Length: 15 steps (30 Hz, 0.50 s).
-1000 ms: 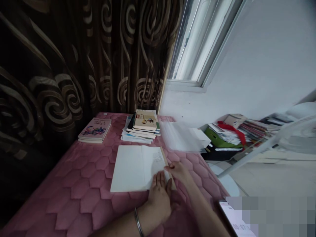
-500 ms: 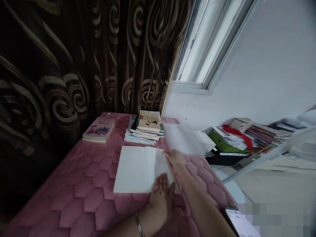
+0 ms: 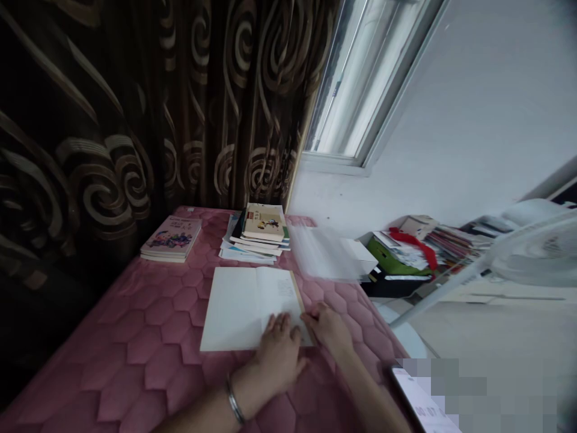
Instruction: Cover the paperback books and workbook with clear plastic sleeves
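An open book [image 3: 232, 310] lies face up on the pink quilted surface, its left page blank and its right page bearing some small print. My left hand [image 3: 280, 349], with a silver bangle at the wrist, rests flat on the lower part of the right page, fingers spread. At the book's right edge, my right hand [image 3: 330, 328] has its fingers closed on the border, near the lower corner. Whether it pinches the cover or a page cannot be made out.
Behind the book stands a stack of books [image 3: 264, 231]; two or so pink books [image 3: 174, 237] lie at the left. Clear plastic sheets [image 3: 324, 252] lie at the right. A phone [image 3: 421, 397] is at the bed's right edge, a white fan [image 3: 527, 252] beyond it.
My right hand has slid down the book's right edge, from the upper part toward the lower corner. My left hand stays on the right page; the view has shifted a little.
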Motion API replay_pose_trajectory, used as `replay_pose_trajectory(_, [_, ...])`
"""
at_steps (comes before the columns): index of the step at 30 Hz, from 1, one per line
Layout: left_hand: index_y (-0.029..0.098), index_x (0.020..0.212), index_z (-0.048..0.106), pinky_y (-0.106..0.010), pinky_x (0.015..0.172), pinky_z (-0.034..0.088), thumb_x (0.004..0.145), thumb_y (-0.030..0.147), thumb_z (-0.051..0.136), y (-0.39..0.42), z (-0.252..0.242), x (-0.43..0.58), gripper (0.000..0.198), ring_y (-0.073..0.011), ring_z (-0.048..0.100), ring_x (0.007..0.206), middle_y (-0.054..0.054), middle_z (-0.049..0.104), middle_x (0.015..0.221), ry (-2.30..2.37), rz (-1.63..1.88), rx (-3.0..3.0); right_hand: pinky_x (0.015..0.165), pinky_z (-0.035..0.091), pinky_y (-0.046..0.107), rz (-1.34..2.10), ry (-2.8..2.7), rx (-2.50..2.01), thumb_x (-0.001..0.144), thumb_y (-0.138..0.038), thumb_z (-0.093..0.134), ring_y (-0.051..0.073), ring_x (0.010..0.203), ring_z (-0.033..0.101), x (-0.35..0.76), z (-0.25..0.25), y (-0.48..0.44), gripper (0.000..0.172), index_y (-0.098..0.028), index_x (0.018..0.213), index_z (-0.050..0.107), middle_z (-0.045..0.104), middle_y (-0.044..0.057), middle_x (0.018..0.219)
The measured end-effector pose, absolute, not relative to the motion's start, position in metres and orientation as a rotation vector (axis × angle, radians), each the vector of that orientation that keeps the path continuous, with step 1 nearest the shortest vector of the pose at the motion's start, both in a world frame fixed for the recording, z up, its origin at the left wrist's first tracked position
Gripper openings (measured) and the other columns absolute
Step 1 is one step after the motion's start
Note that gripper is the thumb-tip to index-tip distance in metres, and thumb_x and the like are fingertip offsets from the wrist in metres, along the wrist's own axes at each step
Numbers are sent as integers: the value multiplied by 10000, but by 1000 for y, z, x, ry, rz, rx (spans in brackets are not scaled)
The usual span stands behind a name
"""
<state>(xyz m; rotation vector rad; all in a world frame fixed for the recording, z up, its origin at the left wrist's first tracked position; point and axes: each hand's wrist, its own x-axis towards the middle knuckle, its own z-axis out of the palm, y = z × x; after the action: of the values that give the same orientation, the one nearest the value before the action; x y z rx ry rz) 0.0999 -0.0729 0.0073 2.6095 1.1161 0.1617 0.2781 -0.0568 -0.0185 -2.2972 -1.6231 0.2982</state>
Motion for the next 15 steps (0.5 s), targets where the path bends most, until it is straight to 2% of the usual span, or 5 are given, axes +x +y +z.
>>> replay_pose_trajectory(3, [143,1116,648,-451,1100,280,882,261,458,-52,29,57,324,-268,476,1252,-157,536,1339,1490,201,2559,594,388,233,380,-1556,-2161,754,-265,618,175,751,645,279,-21,-51,84,-190,751,582,692,47,801])
replay_pose_trajectory(5, [162,1161,612,-462,998,377,860,222,466,-35,37,22,340,-296,515,1191,-150,521,1347,1882,208,2393,619,404,234,434,-1527,-2093,724,-238,616,182,764,644,279,-21,-47,61,-190,737,581,690,38,780])
replay_pose_trajectory(7, [152,1245,543,-445,933,415,870,289,468,-19,39,-9,407,-323,529,1168,-176,493,1368,2124,216,2170,625,409,243,477,-1527,-2052,717,-243,603,189,752,641,280,-20,-44,61,-189,711,575,685,35,751])
replay_pose_trajectory(11, [106,1245,533,-308,906,423,857,320,513,3,31,-38,444,-269,575,1141,-174,612,1244,1990,201,1916,588,413,254,583,-1448,-2067,698,-282,618,203,720,641,282,-20,-39,109,-179,702,581,684,38,718])
replay_pose_trajectory(15, [134,1195,588,-284,857,444,848,329,535,5,21,-40,402,-253,617,1081,-138,667,1177,1912,329,1842,514,395,249,685,-1396,-2043,666,-269,642,197,642,628,280,-19,-36,126,-180,596,584,660,23,614])
